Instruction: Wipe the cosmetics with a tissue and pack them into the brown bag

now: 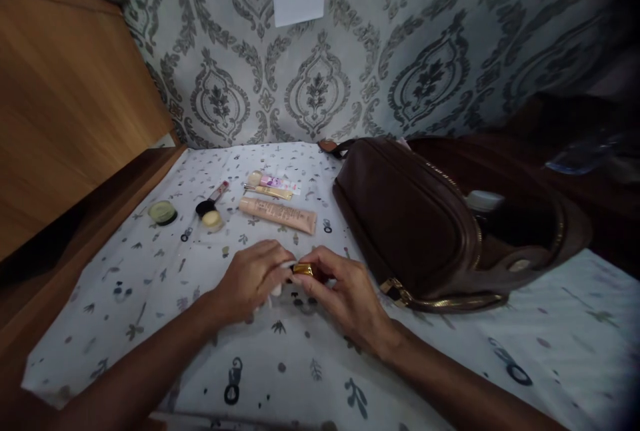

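In front of me, both hands meet over the white printed cloth [215, 338]. My right hand [350, 288] is closed, thumb and fingers pinching a small shiny gold cosmetic tube [304, 269] with a dark end. My left hand [253, 278] is closed around a white wipe [277, 290], pressed against the tube's dark end. Most of the wipe is hidden by the fingers. Just beyond my hands lies a beige squeeze tube [277, 214]. Behind it are a slim gold tube [270, 191] and a purple-and-white tube [280, 182].
A brown leather bag [400, 211] stands unzipped at the right, with a white-capped item [484, 200] inside. Farther left lie a lip gloss tube [220, 191], a small yellow jar [212, 220] and a round green-lidded pot [163, 212]. A wooden panel [75, 78] rises at the left.
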